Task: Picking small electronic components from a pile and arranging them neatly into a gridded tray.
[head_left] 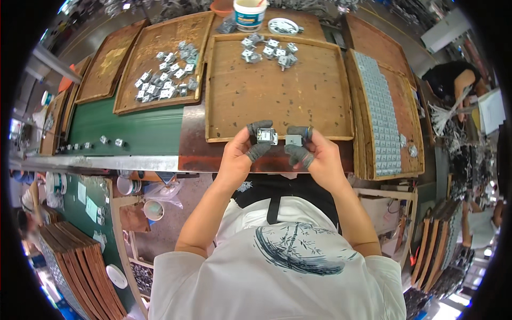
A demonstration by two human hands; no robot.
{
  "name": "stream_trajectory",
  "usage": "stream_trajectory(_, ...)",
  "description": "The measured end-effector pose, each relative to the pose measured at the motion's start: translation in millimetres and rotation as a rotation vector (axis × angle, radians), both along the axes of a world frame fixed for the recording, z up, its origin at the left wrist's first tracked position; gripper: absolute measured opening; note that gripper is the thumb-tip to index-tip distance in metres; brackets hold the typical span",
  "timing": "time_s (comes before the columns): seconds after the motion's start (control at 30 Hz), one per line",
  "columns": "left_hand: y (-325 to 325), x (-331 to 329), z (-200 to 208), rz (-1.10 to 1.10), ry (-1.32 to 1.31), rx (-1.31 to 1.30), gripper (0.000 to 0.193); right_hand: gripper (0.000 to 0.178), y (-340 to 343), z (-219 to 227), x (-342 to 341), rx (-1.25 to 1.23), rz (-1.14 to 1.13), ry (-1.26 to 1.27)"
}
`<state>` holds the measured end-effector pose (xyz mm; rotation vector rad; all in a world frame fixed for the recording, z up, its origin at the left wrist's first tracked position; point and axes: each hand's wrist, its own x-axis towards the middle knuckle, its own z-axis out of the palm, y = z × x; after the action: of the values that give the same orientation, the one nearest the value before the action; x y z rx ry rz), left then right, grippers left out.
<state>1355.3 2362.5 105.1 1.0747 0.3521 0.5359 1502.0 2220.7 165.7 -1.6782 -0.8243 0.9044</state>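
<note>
My left hand (239,154) is closed on a small silvery metal box-shaped part (266,136), pinched between thumb and fingers with its detailed face upward. Close to its right, my right hand (324,157) pinches a small plain grey metal piece (293,140). A narrow gap separates the two pieces. Dark grey covers wrap several of my fingertips on both hands. Both hands are over the near edge of a shallow wooden tray (277,101). Several small metal parts (271,50) lie grouped at that tray's far end.
To the left, another wooden tray (125,96) carries a pile of metal parts (166,77). A green conveyor belt (128,125) bears several more. Stacked trays at the right hold neat rows of grey pieces (376,114). A white tub (249,16) stands beyond. Another person (453,80) is at far right.
</note>
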Motion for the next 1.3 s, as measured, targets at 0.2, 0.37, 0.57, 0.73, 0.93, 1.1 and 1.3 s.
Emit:
stream_trajectory(0.2,-3,12,9,-0.128,0.017,0.183,0.036,0.023,-16,3,6,-0.023,0.047,-0.768)
stream_trajectory(0.37,-9,21,13,-0.129,0.049,0.261,0.032,0.024,-12,0,18,0.096,0.090,-0.835)
stream_trajectory(0.57,-18,40,7,-0.102,0.122,0.442,0.050,0.024,-8,-17,33,0.097,0.047,-0.990)
stream_trajectory(0.73,-26,55,1,-0.011,0.182,0.472,0.063,0.022,3,-39,32,0.137,-0.012,-1.051)
stream_trajectory(0.93,-30,65,-6,0.104,0.328,0.857,0.073,0.021,-1,-37,33,0.056,-0.004,-0.821)
stream_trajectory(1.1,-22,67,-14,-0.045,0.166,0.795,0.074,0.044,-5,-48,61,-0.127,0.186,-0.352)
stream_trajectory(1.3,-21,68,-17,-0.062,0.161,0.946,0.073,0.031,-5,-57,60,-0.085,0.155,-0.319)
